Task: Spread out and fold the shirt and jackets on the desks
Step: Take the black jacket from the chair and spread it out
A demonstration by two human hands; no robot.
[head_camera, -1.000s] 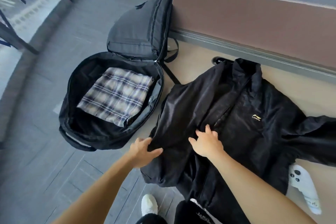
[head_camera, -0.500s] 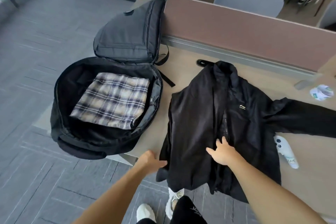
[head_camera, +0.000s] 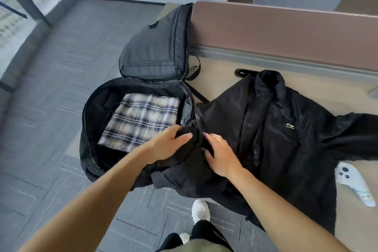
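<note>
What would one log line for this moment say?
step: folding jacket | left hand: grips bunched jacket fabric | right hand: rests flat on jacket | shirt: folded, in open backpack

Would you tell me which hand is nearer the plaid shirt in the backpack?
Left. The left hand grips the black jacket beside the plaid shirt; the right hand rests on the jacket farther right.

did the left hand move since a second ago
Yes. The left hand has moved from the near edge of the desk up alongside the open backpack, and now grips bunched jacket fabric next to the plaid shirt.
</note>
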